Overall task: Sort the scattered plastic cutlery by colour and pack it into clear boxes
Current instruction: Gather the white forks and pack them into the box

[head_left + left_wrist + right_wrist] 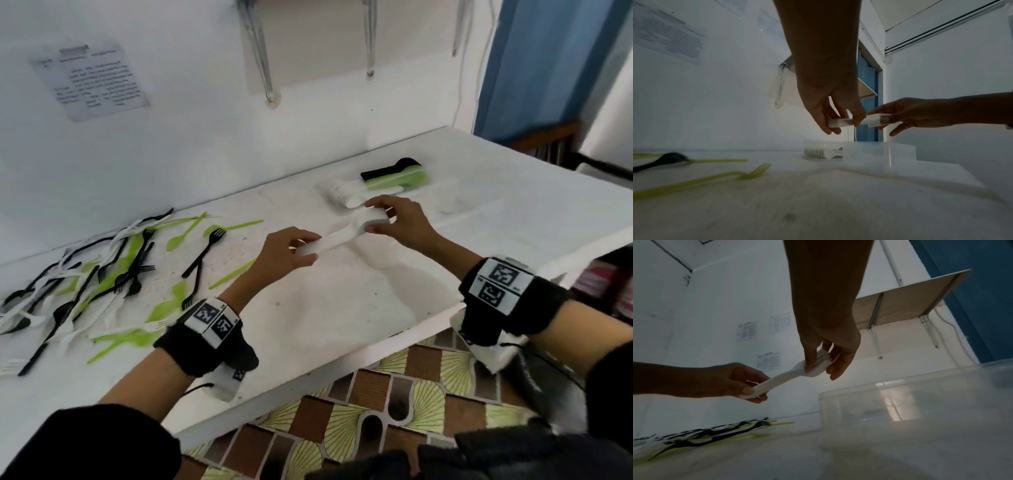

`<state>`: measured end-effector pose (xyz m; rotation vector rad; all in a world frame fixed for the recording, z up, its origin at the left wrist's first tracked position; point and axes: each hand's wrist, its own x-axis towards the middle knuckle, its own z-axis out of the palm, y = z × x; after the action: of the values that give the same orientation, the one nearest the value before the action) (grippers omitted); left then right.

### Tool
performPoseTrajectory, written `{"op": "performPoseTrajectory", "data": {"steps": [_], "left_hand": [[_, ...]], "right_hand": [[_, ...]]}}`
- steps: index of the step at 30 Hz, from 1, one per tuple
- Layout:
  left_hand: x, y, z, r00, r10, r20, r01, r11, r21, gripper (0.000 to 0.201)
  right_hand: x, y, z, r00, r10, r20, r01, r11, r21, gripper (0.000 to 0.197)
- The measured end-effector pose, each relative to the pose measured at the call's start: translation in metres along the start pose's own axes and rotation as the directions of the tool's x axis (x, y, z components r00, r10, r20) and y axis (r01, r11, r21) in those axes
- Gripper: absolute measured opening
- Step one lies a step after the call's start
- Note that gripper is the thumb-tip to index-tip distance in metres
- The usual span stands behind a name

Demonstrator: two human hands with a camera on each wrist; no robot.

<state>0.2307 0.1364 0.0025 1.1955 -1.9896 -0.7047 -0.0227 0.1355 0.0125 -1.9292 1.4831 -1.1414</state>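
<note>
A stacked bundle of white plastic cutlery [342,234] is held in the air over the middle of the white table [342,308]. My left hand [291,251] pinches the handle end [840,123]; my right hand [387,219] grips the head end [818,366]. A scattered pile of black, white and green cutlery [102,274] lies at the left. At the back sits a clear box [342,195] with white pieces, and beside it a box with green cutlery [397,180] and black pieces [390,169]. An empty clear box [910,410] stands below my right hand.
The table's front edge [308,380] runs diagonally, with patterned floor beyond it. A wall with a taped paper sheet [90,78] borders the back. Shelf brackets [260,51] hang above. A blue curtain [541,61] is at the far right.
</note>
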Motion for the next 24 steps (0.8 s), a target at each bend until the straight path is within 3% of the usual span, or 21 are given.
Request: {"op": "performPoseTrajectory", "data": {"steps": [4,7,14,20,24], "left_hand": [[0.045,0.018,0.023,0.995,0.102,0.016,-0.103,0.993,0.051,0.035],[0.076,0.033,0.050,0.994,0.111,0.008,-0.111,0.992,0.063,0.034],[0.137,0.060,0.121,0.998,0.009,0.060,-0.024,0.967,0.254,0.033],[0.151,0.058,0.165,0.985,-0.135,0.103,0.084,0.914,0.396,0.039],[0.153,0.054,0.181,0.969,-0.203,0.142,0.114,0.874,0.472,0.038]], "right_hand": [[0.016,0.032,-0.039,0.999,0.022,-0.030,-0.023,0.998,-0.054,0.038],[0.032,0.058,-0.067,1.000,0.011,-0.012,-0.012,0.994,-0.110,0.038],[0.073,0.120,-0.121,0.990,-0.096,0.100,0.124,0.939,-0.321,0.037],[0.086,0.156,-0.134,0.944,-0.044,0.326,0.199,0.867,-0.456,0.038],[0.090,0.169,-0.132,0.919,0.003,0.393,0.225,0.817,-0.531,0.039]]}}
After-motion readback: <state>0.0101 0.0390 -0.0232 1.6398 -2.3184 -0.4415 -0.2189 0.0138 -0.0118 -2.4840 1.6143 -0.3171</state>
